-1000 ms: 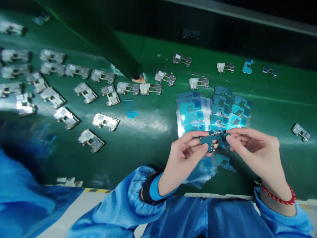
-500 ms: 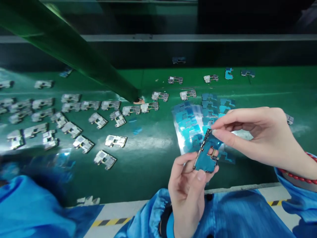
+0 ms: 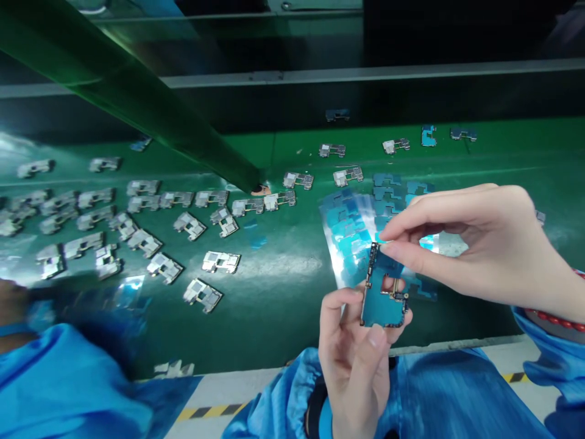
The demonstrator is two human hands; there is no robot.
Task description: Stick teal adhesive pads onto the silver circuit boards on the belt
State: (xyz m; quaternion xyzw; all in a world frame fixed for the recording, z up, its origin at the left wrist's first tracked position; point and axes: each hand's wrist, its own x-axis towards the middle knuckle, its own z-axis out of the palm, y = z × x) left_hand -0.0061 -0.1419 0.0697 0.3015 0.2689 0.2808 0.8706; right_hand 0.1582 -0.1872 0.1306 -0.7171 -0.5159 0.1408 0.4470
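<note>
My left hand (image 3: 354, 360) is closed around the lower end of a phone circuit board (image 3: 406, 299), with the thumb along its bottom edge. Blue film (image 3: 379, 305) covers the face of this board, leaving a cut-out where fingers show through. At the board's upper corner, thumb and index finger of my right hand (image 3: 466, 244) pinch the film; whether the board's edge is also between them I cannot tell. Beneath and behind the hands lie clear sheets (image 3: 336, 259) bearing several blue film pieces.
Many circuit boards (image 3: 220, 262) are spread over the green bench (image 3: 283, 317), mostly at left. A slanted green post (image 3: 183, 125) stands on it. Several boards (image 3: 348, 176) lie farther back. At lower left is another person's blue sleeve (image 3: 68, 390), with a blurred hand (image 3: 11, 305).
The board in my left hand has turned more upright and faces me more squarely. My right hand's fingertips have shifted slightly left along with its upper corner. The camera view has shifted a little.
</note>
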